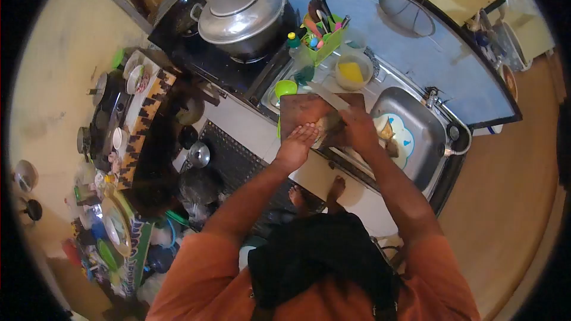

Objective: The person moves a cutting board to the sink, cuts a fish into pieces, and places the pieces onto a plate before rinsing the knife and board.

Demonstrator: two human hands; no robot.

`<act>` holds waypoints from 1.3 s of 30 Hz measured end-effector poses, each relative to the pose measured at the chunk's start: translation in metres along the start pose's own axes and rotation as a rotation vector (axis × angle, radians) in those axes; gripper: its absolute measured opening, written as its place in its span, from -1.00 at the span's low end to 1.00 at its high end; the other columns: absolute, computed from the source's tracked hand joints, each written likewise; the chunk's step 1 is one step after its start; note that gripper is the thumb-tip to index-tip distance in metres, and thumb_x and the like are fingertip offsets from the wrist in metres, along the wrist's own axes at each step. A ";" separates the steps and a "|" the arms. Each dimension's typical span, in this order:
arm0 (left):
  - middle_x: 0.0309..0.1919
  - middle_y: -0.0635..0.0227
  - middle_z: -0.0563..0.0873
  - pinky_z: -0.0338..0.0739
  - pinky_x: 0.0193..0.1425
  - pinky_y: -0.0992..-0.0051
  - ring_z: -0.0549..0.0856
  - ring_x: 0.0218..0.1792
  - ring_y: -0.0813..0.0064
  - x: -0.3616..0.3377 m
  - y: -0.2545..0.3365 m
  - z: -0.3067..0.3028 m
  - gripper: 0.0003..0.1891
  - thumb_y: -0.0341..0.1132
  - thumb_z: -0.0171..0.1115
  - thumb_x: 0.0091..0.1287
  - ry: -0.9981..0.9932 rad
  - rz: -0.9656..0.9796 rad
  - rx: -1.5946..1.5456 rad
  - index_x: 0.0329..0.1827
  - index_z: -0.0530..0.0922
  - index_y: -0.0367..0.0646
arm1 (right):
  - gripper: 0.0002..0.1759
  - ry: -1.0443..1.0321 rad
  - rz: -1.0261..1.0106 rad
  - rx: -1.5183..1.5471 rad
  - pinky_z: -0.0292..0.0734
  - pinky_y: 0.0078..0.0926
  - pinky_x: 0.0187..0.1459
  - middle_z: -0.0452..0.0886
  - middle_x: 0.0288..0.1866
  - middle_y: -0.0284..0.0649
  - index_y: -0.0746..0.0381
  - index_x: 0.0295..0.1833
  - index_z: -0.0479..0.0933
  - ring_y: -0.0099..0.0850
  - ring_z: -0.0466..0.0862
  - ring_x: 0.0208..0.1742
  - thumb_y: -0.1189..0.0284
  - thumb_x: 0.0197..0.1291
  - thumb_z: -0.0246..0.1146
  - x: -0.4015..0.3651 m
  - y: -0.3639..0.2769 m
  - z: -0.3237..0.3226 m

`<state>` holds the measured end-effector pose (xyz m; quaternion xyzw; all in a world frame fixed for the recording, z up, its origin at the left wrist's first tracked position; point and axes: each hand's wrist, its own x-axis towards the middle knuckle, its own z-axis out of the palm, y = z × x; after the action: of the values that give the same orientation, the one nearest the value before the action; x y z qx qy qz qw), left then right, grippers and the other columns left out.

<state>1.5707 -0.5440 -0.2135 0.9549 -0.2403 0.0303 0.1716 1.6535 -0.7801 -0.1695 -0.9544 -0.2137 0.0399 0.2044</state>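
A brown wooden cutting board point(292, 107) rests at the sink's near left side. My right hand point(360, 133) is closed round a large kitchen knife point(328, 95), its broad blade slanting up and left over the board. Beside it, my left hand point(299, 144) presses its fingers onto a pale brownish piece of food point(322, 127) on the board. What kind of food it is, I cannot tell. The knife handle is hidden in my fist.
In the steel sink point(423, 120) lies a white-and-blue plate point(403, 141) with food pieces. Behind the board stand a bowl with a yellow item point(367, 76), a green bowl point(285, 88) and a green utensil holder point(324, 52). A large pot point(241, 27) sits on the stove to the left.
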 end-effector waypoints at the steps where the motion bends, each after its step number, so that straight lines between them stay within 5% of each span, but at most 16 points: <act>1: 0.39 0.09 0.42 0.16 0.55 0.20 0.35 0.44 0.23 -0.002 0.000 0.001 -0.43 -0.46 0.09 0.27 0.004 -0.011 -0.004 0.40 0.35 -0.22 | -0.37 -0.022 -0.168 -0.048 0.38 -0.05 0.26 0.42 0.31 -0.06 0.06 0.32 0.43 -0.04 0.45 0.28 0.53 0.04 0.23 0.003 -0.010 0.002; 5: 0.39 0.15 0.43 0.15 0.55 0.19 0.35 0.45 0.25 -0.008 -0.007 -0.003 -0.40 -0.46 0.11 0.22 -0.049 0.021 0.060 0.41 0.36 -0.19 | -0.35 -0.131 -0.465 -0.185 0.16 0.13 0.40 0.24 0.51 -0.09 -0.03 0.42 0.32 -0.08 0.23 0.52 0.24 0.17 0.24 0.004 -0.026 0.030; 11: 0.43 0.17 0.38 0.12 0.56 0.16 0.32 0.46 0.19 0.007 -0.021 -0.020 -0.36 -0.33 0.22 0.26 -0.076 0.079 -0.028 0.45 0.31 -0.12 | -0.28 -0.270 -0.386 -0.230 -0.03 0.26 0.45 0.07 0.61 -0.10 -0.22 0.49 0.22 -0.13 0.11 0.59 -0.03 0.23 0.21 0.018 -0.005 0.034; 15: 0.44 0.16 0.35 0.08 0.57 0.13 0.28 0.48 0.17 0.019 -0.026 -0.035 -0.23 -0.13 0.35 0.21 -0.146 0.132 -0.127 0.49 0.26 -0.08 | -0.27 -0.303 -0.367 -0.149 0.00 0.24 0.45 0.07 0.60 -0.10 -0.24 0.49 0.22 -0.12 0.13 0.58 0.01 0.21 0.25 0.026 0.002 0.019; 21: 0.46 0.15 0.32 0.04 0.58 0.08 0.25 0.50 0.20 0.037 -0.039 -0.031 -0.13 -0.13 0.42 0.13 -0.243 0.168 -0.126 0.52 0.20 -0.06 | -0.28 -0.286 -0.333 -0.141 0.09 0.27 0.38 0.16 0.56 -0.10 -0.10 0.50 0.21 -0.13 0.19 0.55 0.09 0.25 0.23 0.029 0.008 0.021; 39: 0.46 0.05 0.30 0.05 0.57 0.09 0.24 0.50 0.10 0.030 -0.023 -0.023 -0.23 -0.17 0.24 0.28 -0.228 0.132 0.045 0.52 0.15 -0.22 | -0.36 -0.184 -0.383 -0.276 0.03 0.30 0.41 0.36 0.47 -0.22 -0.06 0.43 0.34 -0.18 0.16 0.56 0.05 0.25 0.19 0.019 0.009 0.030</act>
<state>1.6087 -0.5302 -0.1948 0.9379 -0.3197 -0.0619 0.1194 1.6697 -0.7679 -0.2002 -0.9078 -0.4117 0.0577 0.0557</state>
